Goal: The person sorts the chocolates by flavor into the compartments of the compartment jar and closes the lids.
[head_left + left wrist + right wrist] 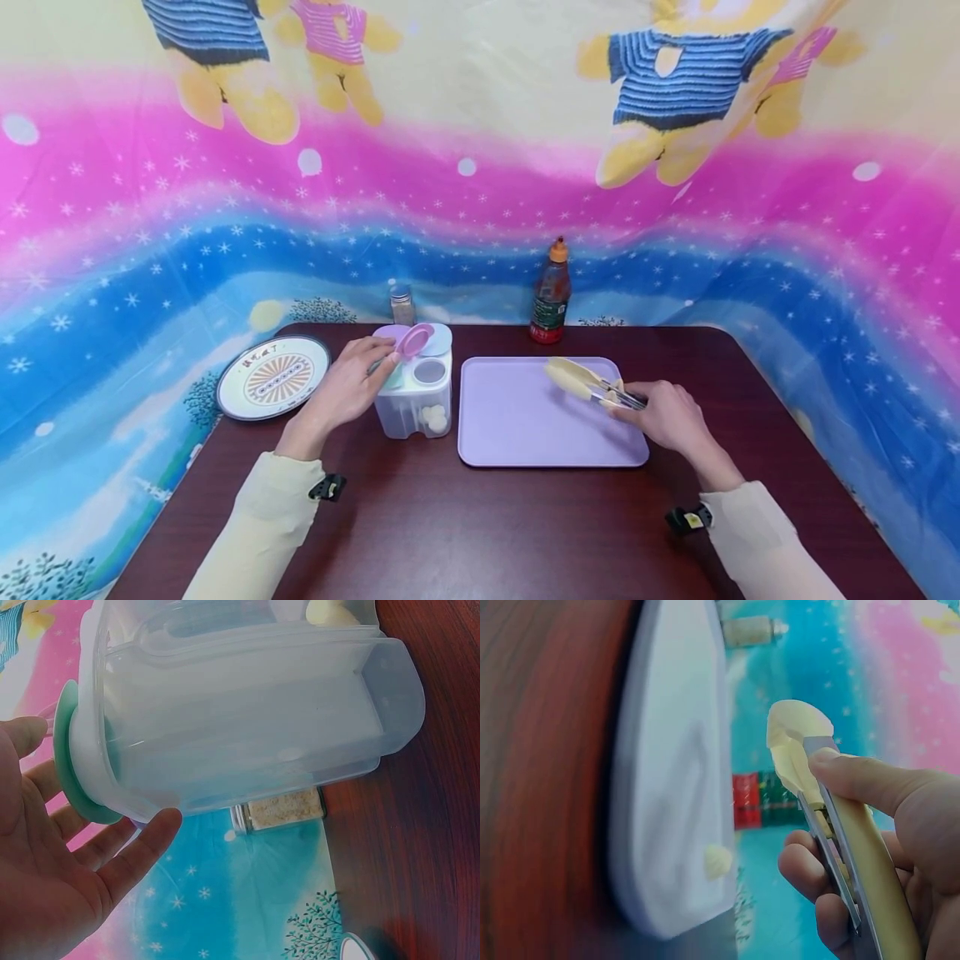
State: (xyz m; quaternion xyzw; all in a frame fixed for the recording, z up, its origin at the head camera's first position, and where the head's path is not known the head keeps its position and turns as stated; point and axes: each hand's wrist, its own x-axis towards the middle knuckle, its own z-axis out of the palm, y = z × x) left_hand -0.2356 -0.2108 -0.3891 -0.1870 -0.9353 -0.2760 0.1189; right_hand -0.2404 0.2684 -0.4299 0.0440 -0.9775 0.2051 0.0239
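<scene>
My left hand [351, 379] pinches a round pink lid [415, 340], raised and tilted above the clear storage container [397, 414]. One round opening [430, 371] at the container's front right is uncovered; several whitish round pieces [435, 418] show below it. A green lid [69, 754] sits beside my fingers in the left wrist view, where the pink lid is mostly hidden. My right hand [667, 414] grips metal tongs [840, 847] with cream tips, held over the right part of the lilac tray [517, 425]. A small pale yellow piece [718, 861] shows at the tray in the right wrist view.
A patterned plate [277, 379] lies left of the container. Behind the container stands a small shaker jar [402, 307]. Beyond the tray is a sauce bottle [551, 300] with an orange cap. A printed cloth [480, 208] hangs along the dark wooden table [480, 533].
</scene>
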